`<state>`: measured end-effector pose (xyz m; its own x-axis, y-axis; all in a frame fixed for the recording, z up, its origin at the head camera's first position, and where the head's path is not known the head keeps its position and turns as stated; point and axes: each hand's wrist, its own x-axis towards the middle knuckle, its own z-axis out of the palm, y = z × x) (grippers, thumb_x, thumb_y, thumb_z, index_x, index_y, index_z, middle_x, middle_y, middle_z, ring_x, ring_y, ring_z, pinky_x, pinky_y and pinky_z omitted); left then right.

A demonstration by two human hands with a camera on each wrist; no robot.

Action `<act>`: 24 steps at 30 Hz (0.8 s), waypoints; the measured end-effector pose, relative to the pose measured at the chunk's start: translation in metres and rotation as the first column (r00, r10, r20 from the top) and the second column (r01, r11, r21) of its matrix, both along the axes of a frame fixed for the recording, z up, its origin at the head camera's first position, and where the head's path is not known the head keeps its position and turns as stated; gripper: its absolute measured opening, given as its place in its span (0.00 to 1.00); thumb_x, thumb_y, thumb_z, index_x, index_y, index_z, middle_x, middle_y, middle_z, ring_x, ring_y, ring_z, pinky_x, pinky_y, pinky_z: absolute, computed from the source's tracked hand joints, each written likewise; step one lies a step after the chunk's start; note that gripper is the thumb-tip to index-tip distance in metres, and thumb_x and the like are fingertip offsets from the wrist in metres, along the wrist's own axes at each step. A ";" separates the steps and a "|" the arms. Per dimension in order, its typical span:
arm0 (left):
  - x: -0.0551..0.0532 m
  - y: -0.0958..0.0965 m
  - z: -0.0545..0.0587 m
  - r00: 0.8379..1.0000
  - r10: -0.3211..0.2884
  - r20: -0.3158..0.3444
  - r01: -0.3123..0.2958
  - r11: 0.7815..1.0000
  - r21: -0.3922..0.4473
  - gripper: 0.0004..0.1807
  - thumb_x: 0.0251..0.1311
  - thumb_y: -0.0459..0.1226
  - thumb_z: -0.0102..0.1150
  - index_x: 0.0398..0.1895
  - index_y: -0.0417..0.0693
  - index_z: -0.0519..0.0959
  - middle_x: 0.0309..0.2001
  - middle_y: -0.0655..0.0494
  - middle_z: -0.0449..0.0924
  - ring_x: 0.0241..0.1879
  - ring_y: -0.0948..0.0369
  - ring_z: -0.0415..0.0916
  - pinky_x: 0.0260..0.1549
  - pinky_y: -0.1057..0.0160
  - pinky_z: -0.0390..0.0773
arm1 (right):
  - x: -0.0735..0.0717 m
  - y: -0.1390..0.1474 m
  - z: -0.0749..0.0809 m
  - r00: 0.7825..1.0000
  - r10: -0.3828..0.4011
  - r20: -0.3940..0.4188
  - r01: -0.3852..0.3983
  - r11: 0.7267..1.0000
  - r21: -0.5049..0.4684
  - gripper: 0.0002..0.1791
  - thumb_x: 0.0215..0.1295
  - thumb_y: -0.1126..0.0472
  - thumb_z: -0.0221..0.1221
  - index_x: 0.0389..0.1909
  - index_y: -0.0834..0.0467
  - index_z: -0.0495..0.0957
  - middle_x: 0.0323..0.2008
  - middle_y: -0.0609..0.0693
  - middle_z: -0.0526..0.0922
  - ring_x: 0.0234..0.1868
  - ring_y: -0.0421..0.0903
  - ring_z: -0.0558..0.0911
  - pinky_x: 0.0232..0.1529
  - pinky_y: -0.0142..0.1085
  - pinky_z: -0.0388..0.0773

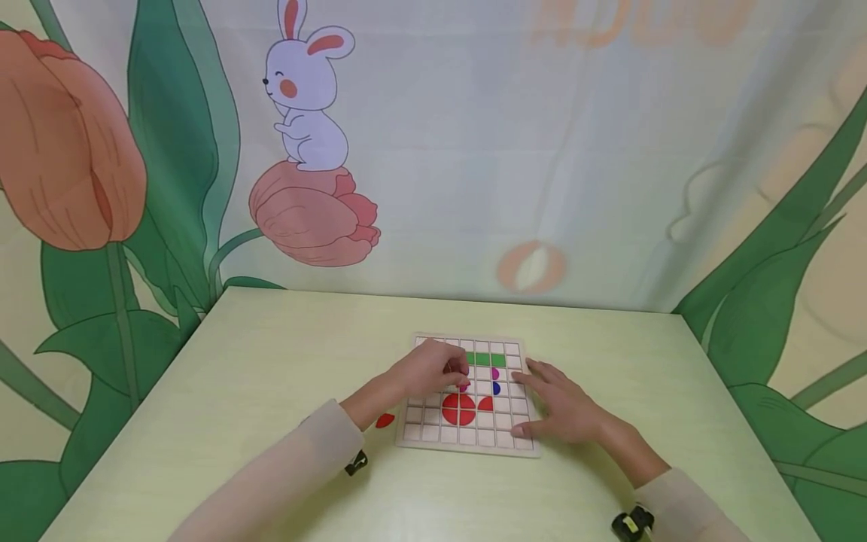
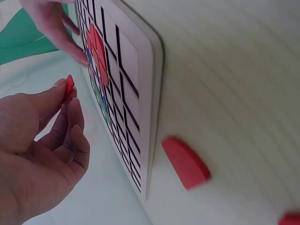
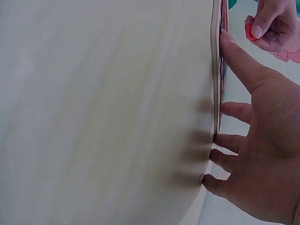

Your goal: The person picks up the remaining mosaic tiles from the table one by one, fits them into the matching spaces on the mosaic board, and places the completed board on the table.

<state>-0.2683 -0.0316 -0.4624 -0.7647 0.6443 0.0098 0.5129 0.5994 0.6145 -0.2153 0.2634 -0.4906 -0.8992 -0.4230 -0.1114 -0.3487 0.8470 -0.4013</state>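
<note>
A red piece (image 2: pixel 69 86) is pinched between the thumb and fingers of the left hand (image 1: pixel 433 367), held above a pale gridded board (image 1: pixel 501 443) that lies between the two hands. The right hand (image 1: pixel 565 410) is spread wide, its thumb and index finger resting on the board along the side nearest it. On the board, a row of green squares (image 1: pixel 483 359) sits just beyond the left hand's fingers; a magenta piece (image 1: pixel 495 373) and a blue piece (image 1: pixel 497 388) lie between the hands, nearer the right. A red disc of four quarters (image 1: pixel 458 409) is on the near side of the left hand, with a separate red quarter (image 1: pixel 485 405) toward the right hand. Off the board, a loose red piece (image 1: pixel 384 421) lies just beside the left forearm, close to the board's edge. The board's rounded rim stands slightly proud of the table (image 1: pixel 271 361), which stretches well past the hands on both sides; its far edge runs well beyond them, meeting a backdrop (image 1: pixel 447 150) printed with tulips and a rabbit (image 1: pixel 308 98). High above the right hand, orange lettering (image 1: pixel 643 19) on the backdrop is cut off and too faint to read.
</note>
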 end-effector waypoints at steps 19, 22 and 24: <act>0.010 0.045 -0.005 0.993 -0.094 -0.070 0.088 0.992 -0.091 0.02 0.72 0.42 0.68 0.40 0.58 0.85 0.34 0.70 0.81 0.33 0.67 0.75 0.39 0.69 0.77 | 0.002 0.000 0.001 0.999 0.031 -0.013 -0.031 0.999 -0.025 0.57 0.56 0.30 0.73 0.81 0.55 0.65 0.83 0.63 0.53 0.81 0.68 0.54 0.73 0.69 0.57; 0.008 0.050 -0.005 0.992 -0.094 -0.081 0.085 0.990 -0.108 0.04 0.73 0.43 0.67 0.37 0.61 0.83 0.33 0.71 0.80 0.32 0.67 0.75 0.38 0.68 0.76 | 0.001 0.001 0.002 0.999 0.032 -0.020 -0.033 0.999 -0.024 0.57 0.57 0.31 0.73 0.80 0.55 0.65 0.83 0.64 0.54 0.81 0.69 0.54 0.73 0.70 0.57; 0.006 0.053 -0.006 0.992 -0.087 -0.088 0.077 0.990 -0.117 0.04 0.72 0.44 0.67 0.37 0.63 0.83 0.32 0.71 0.80 0.32 0.67 0.74 0.38 0.68 0.75 | 0.001 0.001 0.001 0.999 0.037 -0.026 -0.038 0.999 -0.028 0.56 0.57 0.31 0.73 0.80 0.55 0.65 0.82 0.64 0.54 0.81 0.69 0.54 0.73 0.70 0.57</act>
<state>-0.2618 0.0211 -0.4684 -0.7083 0.7059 0.0018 0.6148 0.6157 0.4930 -0.2146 0.2644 -0.4891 -0.8851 -0.4592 -0.0762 -0.3904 0.8215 -0.4157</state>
